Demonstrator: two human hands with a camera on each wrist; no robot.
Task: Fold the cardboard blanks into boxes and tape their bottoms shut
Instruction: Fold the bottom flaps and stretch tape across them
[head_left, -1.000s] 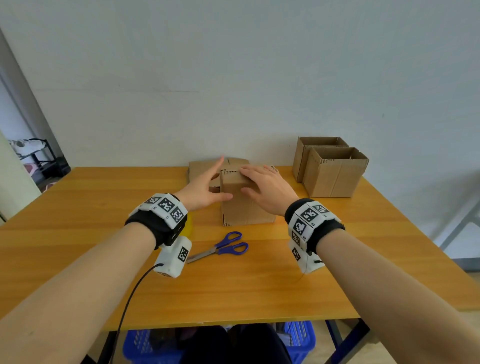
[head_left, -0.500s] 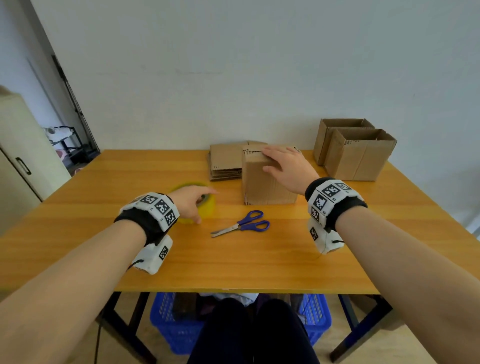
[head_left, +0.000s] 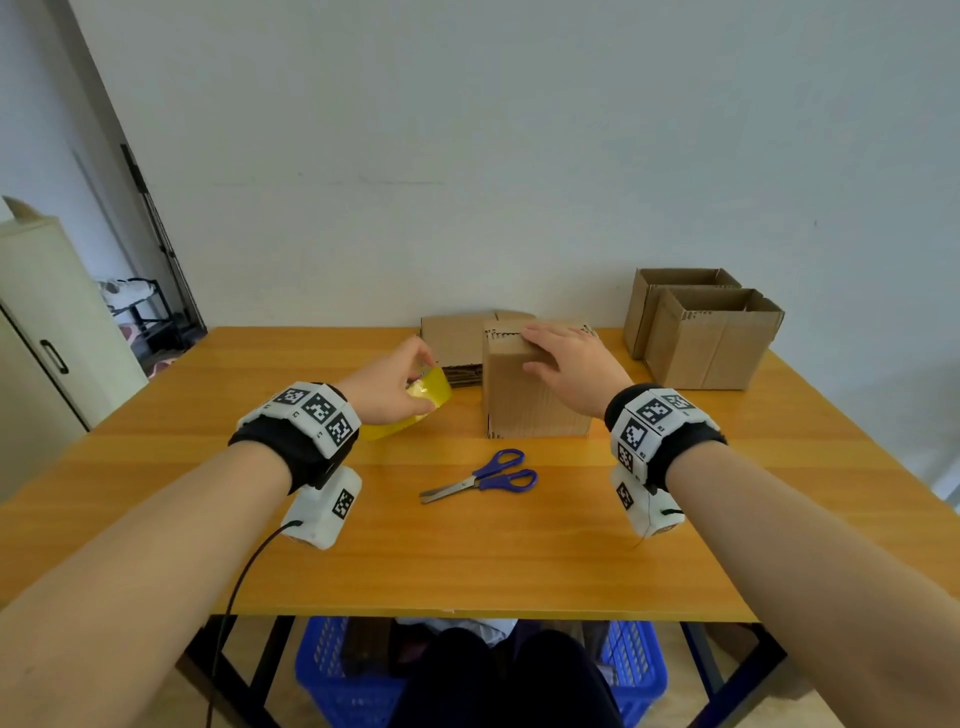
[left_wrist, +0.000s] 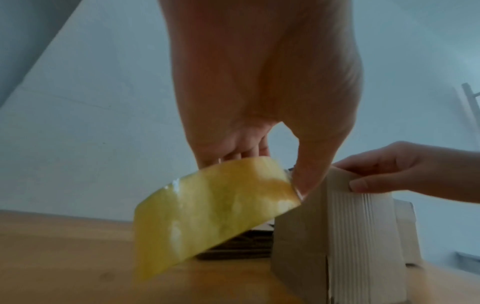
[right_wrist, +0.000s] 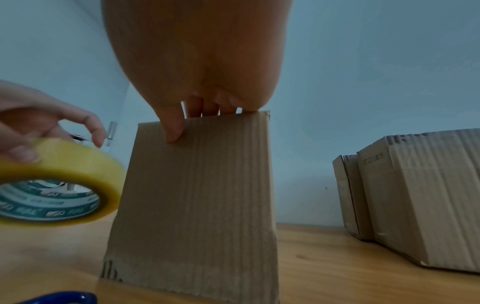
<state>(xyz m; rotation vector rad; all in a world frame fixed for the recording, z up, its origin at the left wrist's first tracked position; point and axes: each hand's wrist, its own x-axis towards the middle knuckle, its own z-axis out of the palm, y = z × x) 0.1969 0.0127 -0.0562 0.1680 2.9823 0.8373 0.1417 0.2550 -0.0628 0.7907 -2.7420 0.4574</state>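
A folded cardboard box stands upside down in the middle of the wooden table. My right hand lies flat on its closed top flaps, thumb down the near wall. My left hand grips a yellow tape roll and holds it tilted just above the table, left of the box. Behind the box lies a stack of flat cardboard blanks.
Blue-handled scissors lie on the table in front of the box. Two finished open boxes stand at the back right against the wall. A blue basket sits under the table; a cabinet stands at left.
My left hand left the box, reached left to the tape roll, gripped it and lifted it toward the box. My right hand stayed on the box top.
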